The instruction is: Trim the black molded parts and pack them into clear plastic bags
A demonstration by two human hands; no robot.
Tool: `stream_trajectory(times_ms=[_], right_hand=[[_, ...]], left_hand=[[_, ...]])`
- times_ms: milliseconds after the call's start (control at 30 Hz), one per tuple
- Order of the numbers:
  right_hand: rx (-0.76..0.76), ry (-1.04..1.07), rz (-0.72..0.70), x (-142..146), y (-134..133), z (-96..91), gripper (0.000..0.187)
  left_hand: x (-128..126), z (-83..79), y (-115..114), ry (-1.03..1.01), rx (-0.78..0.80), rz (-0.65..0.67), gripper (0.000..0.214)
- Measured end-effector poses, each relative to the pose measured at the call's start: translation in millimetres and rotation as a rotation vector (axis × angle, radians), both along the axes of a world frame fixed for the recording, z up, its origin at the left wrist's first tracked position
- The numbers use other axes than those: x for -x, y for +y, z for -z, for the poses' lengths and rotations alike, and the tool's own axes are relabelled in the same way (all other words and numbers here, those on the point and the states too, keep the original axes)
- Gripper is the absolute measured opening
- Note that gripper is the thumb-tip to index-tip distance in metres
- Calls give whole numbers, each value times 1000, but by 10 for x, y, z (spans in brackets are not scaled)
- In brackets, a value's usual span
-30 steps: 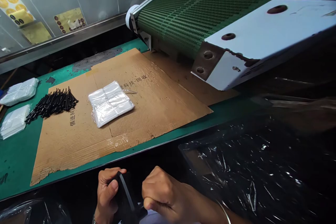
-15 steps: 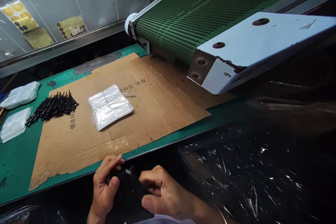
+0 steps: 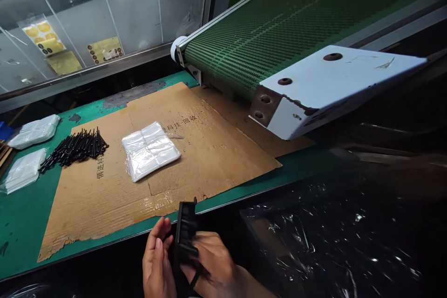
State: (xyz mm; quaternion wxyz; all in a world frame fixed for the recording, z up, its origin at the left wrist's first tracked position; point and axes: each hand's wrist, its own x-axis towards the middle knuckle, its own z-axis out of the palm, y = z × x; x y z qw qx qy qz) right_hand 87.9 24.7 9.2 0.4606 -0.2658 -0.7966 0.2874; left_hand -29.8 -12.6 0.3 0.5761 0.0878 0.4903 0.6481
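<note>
Lifted higher than before, the black plastic part (image 3: 186, 237) stands upright, its sides grasped by the fingers of the left hand (image 3: 158, 260) and right hand (image 3: 211, 258).

On my feed the left hand (image 3: 157, 265) and right hand (image 3: 211, 258) come in bare at the bottom edge, the fingers (image 3: 158, 237) slim with short nails, as far as I can make out. The right forearm (image 3: 249, 286) is bare too, and the left wrist (image 3: 157, 294) drops out of frame.

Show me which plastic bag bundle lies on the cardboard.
The square bundle in the middle of the cardboard sheet; the two other bundles lie on the green mat.
</note>
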Motion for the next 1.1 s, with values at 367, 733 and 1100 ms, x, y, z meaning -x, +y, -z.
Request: stream_trajectory(times_ms=[367, 733, 1100], right_hand=[[-152, -46, -27, 34, -140, 64, 52], [-25, -158, 110, 126, 106, -232, 48], [-141, -425, 46, -8, -114, -228, 54]], left_hand=[[205, -153, 60, -296, 63, 213, 33], [156, -234, -8, -152, 68, 205, 47], [211, -161, 45, -135, 144, 156, 46]])
